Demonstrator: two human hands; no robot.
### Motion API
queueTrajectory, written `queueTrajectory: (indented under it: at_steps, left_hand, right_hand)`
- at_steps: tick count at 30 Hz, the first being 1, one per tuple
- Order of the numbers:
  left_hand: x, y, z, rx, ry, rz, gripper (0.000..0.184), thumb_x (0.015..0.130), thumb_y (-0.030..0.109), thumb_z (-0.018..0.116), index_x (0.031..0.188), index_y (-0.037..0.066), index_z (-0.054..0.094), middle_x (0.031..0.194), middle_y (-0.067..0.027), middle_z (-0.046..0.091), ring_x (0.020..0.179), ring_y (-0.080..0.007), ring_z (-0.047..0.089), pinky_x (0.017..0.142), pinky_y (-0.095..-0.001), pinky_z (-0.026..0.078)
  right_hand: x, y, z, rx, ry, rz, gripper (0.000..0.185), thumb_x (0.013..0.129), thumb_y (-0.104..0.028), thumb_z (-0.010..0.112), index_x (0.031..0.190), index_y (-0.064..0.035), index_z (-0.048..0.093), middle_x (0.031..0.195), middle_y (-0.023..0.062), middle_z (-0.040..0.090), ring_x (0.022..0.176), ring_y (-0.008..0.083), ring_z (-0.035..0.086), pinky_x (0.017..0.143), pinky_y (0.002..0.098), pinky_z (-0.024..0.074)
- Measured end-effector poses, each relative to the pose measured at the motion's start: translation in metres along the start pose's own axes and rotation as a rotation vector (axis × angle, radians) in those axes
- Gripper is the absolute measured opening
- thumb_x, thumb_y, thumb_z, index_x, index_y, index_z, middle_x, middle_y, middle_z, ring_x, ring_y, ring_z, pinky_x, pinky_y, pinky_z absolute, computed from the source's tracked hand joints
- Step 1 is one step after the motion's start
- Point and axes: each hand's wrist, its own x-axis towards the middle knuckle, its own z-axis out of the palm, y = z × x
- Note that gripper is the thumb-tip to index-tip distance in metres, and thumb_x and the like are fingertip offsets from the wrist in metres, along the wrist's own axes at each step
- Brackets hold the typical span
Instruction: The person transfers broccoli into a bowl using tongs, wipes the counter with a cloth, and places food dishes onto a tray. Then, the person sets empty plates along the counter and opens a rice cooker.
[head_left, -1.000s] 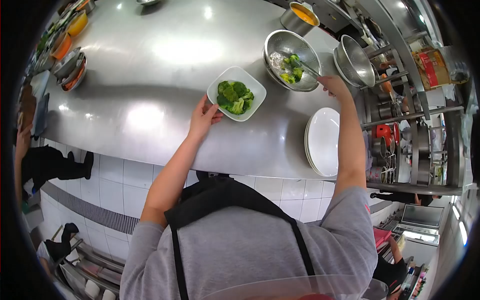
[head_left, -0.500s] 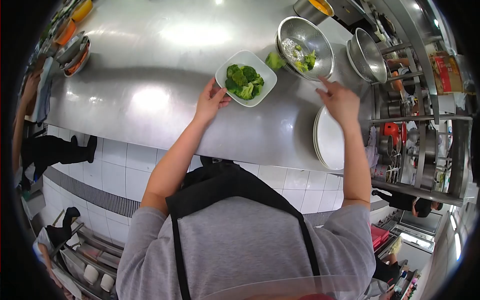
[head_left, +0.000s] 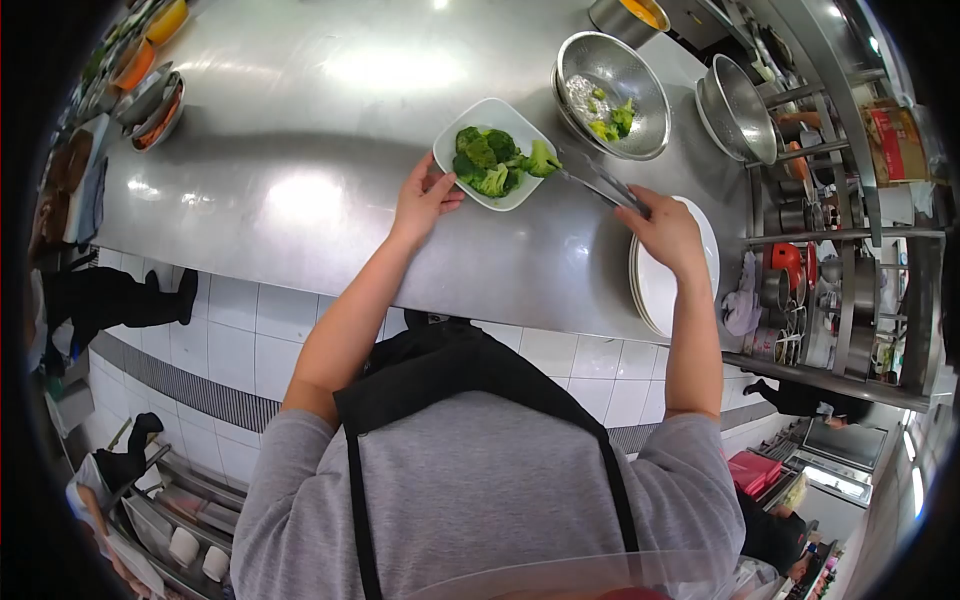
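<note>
My left hand (head_left: 428, 200) steadies a squarish white bowl (head_left: 510, 117) by its left edge, thumb near the rim. Several green broccoli florets (head_left: 484, 158) lie inside it. In my right hand (head_left: 665, 230) is a pair of metal tongs (head_left: 594, 181) pointing left. One broccoli floret (head_left: 541, 159) is at their tips, over the bowl's right rim; whether it touches the bowl I cannot tell. Up and to the right stands a perforated metal colander (head_left: 640, 78), with a few broccoli pieces (head_left: 616, 122) in it.
White plates (head_left: 672, 285) are stacked under and beside my right hand. Another colander (head_left: 738, 110) stands farther right, near metal shelving (head_left: 850, 230). A pot (head_left: 622, 22) with orange contents is at the back. Bowls of food (head_left: 160, 115) line the steel table's left end. Other people are around.
My right hand has come down and toward me with the tongs. The floret has moved from beside the colander, left and down to the bowl's right rim. My left hand stays at the bowl.
</note>
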Motion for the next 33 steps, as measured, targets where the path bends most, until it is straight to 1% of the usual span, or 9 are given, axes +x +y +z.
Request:
queueTrajectory:
  at_steps: [1, 7, 12, 22, 25, 27, 29, 31, 33]
  left_hand:
    - [0.000, 0.000, -0.001, -0.002, 0.000, 0.003, 0.055, 0.084, 0.011, 0.052, 0.131, 0.008, 0.025, 0.095, -0.0094, 0.053, 0.077, -0.0171, 0.059, 0.066, -0.0268, 0.050]
    - [0.003, -0.005, -0.002, -0.003, -0.007, -0.009, 0.056, 0.084, 0.014, 0.053, 0.132, 0.008, 0.023, 0.097, -0.0095, 0.052, 0.079, -0.0177, 0.058, 0.067, -0.0282, 0.050]
    - [0.004, -0.008, -0.003, -0.028, -0.009, 0.027, 0.056, 0.084, 0.013, 0.053, 0.132, 0.007, 0.024, 0.094, -0.0094, 0.053, 0.076, -0.0172, 0.059, 0.065, -0.0261, 0.050]
    - [0.004, -0.009, -0.004, -0.003, -0.013, 0.023, 0.057, 0.083, 0.013, 0.053, 0.132, 0.006, 0.024, 0.092, -0.0086, 0.054, 0.076, -0.0163, 0.059, 0.064, -0.0252, 0.050]
    - [0.004, -0.008, -0.004, -0.001, -0.002, -0.009, 0.053, 0.084, 0.013, 0.052, 0.131, 0.009, 0.026, 0.098, -0.0098, 0.052, 0.078, -0.0180, 0.058, 0.067, -0.0283, 0.050]
    - [0.007, -0.012, -0.005, -0.010, 0.000, 0.019, 0.056, 0.084, 0.013, 0.053, 0.132, 0.008, 0.025, 0.092, -0.0085, 0.053, 0.073, -0.0153, 0.059, 0.063, -0.0251, 0.049]
    - [0.005, -0.011, -0.004, -0.005, 0.002, 0.021, 0.055, 0.084, 0.013, 0.053, 0.132, 0.008, 0.025, 0.092, -0.0085, 0.053, 0.073, -0.0154, 0.059, 0.063, -0.0252, 0.049]
    - [0.006, -0.010, -0.004, 0.003, 0.005, 0.033, 0.055, 0.084, 0.013, 0.053, 0.132, 0.009, 0.025, 0.092, -0.0085, 0.053, 0.073, -0.0155, 0.059, 0.063, -0.0253, 0.049]
    - [0.007, -0.011, -0.005, 0.004, -0.002, 0.014, 0.055, 0.084, 0.013, 0.053, 0.132, 0.009, 0.025, 0.093, -0.0089, 0.053, 0.075, -0.0160, 0.059, 0.063, -0.0251, 0.049]
  right_hand:
    - [0.001, 0.008, -0.005, 0.201, -0.165, 0.107, 0.038, 0.074, -0.035, 0.057, 0.103, -0.0093, 0.059, 0.079, 0.0122, 0.061, 0.071, 0.0275, 0.060, 0.062, 0.0355, 0.0457]
    - [0.001, -0.006, 0.027, 0.288, -0.083, 0.072, 0.039, 0.075, -0.036, 0.056, 0.102, -0.0074, 0.059, 0.086, 0.0161, 0.061, 0.084, 0.0314, 0.058, 0.070, 0.0381, 0.0448]
    - [0.001, -0.020, -0.017, -0.275, 0.077, -0.064, 0.042, 0.073, -0.033, 0.058, 0.109, -0.0119, 0.054, 0.084, 0.0097, 0.060, 0.077, 0.0264, 0.060, 0.064, 0.0374, 0.0474]
    - [0.018, -0.022, 0.015, -0.533, 0.108, -0.357, 0.041, 0.072, -0.028, 0.061, 0.108, -0.0127, 0.051, 0.082, 0.0058, 0.058, 0.064, 0.0232, 0.060, 0.056, 0.0338, 0.0475]
    - [0.027, -0.007, -0.001, -0.360, 0.097, -0.386, 0.035, 0.073, -0.030, 0.061, 0.103, -0.0129, 0.056, 0.075, 0.0060, 0.058, 0.064, 0.0235, 0.060, 0.058, 0.0352, 0.0468]
    - [0.038, 0.015, -0.013, 0.104, -0.017, -0.298, 0.029, 0.075, -0.031, 0.059, 0.097, -0.0129, 0.062, 0.070, 0.0083, 0.059, 0.067, 0.0245, 0.060, 0.060, 0.0357, 0.0454]
    - [0.053, 0.029, -0.012, 0.311, -0.126, -0.233, 0.026, 0.077, -0.032, 0.059, 0.092, -0.0117, 0.065, 0.059, 0.0072, 0.057, 0.055, 0.0187, 0.057, 0.049, 0.0303, 0.0423]
    - [0.062, 0.033, -0.013, 0.573, -0.580, 0.034, 0.026, 0.078, -0.031, 0.058, 0.094, -0.0115, 0.065, 0.057, 0.0040, 0.054, 0.044, 0.0110, 0.048, 0.039, 0.0237, 0.0352]
    - [0.066, 0.032, 0.002, 0.566, -0.600, 0.059, 0.026, 0.079, -0.031, 0.058, 0.094, -0.0107, 0.065, 0.057, 0.0023, 0.052, 0.042, 0.0083, 0.044, 0.037, 0.0222, 0.0319]
